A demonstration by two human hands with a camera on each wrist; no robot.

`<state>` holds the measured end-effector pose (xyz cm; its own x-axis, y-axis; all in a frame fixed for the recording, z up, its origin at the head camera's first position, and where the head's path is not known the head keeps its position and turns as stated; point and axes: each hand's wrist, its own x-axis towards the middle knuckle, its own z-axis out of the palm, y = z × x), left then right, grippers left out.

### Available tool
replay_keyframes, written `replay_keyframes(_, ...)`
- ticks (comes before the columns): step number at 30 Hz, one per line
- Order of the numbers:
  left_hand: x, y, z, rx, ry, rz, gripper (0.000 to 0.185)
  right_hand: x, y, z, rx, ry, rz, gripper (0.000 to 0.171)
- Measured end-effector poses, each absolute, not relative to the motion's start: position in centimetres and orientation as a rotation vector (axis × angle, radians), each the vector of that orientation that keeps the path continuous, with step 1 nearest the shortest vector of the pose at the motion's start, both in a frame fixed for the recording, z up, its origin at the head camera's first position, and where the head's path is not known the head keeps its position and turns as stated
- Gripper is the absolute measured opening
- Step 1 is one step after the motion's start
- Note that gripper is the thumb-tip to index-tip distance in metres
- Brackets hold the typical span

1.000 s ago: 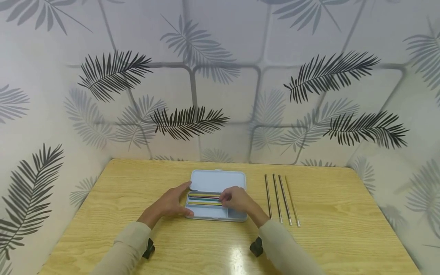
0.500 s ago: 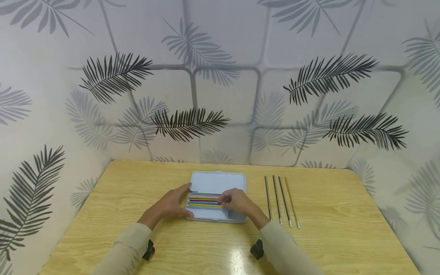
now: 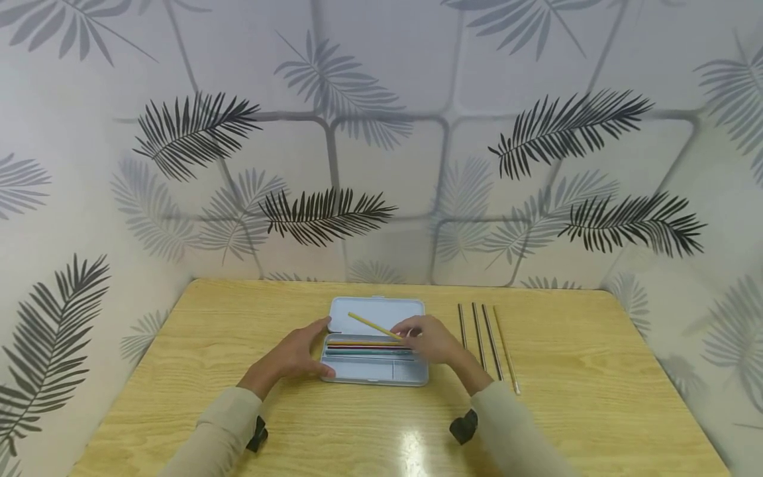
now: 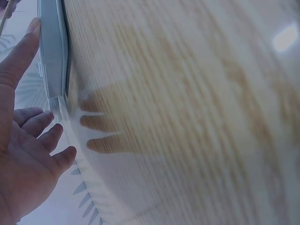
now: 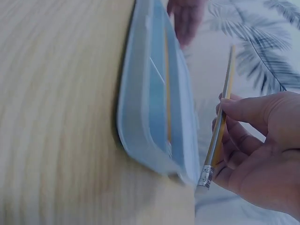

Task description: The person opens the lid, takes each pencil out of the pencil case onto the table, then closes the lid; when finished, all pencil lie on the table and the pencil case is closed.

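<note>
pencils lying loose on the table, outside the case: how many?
4. They lie side by side in a row right of the pencil case, running near to far; the right hand's forearm crosses the row's near left end.

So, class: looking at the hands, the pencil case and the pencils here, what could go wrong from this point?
1. The right hand pinches the yellow pencil near its eraser end only, so the long free end could tip or slip.
2. The left hand merely rests open against the pencil case, which might slide.
3. The sleeve lies near the row of pencils and could scatter them.
</note>
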<state>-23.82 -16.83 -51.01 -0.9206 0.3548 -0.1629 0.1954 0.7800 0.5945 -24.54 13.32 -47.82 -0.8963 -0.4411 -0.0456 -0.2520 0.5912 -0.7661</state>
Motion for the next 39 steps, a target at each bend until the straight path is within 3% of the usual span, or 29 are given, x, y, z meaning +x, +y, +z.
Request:
replay_keyframes(24, -23.9, -16.9, -51.1, 0.437, 2.7, 0.854, 0.115, -24.5, 24.6, -47.3, -0.414, 2.618, -1.382, 0.04)
replay_keyframes(39, -23.9, -17.0, -51.4, 0.431, 2.701, 0.846, 0.116, -23.1, 29.4, -48.6, -0.036, 2.625, -1.329, 0.043)
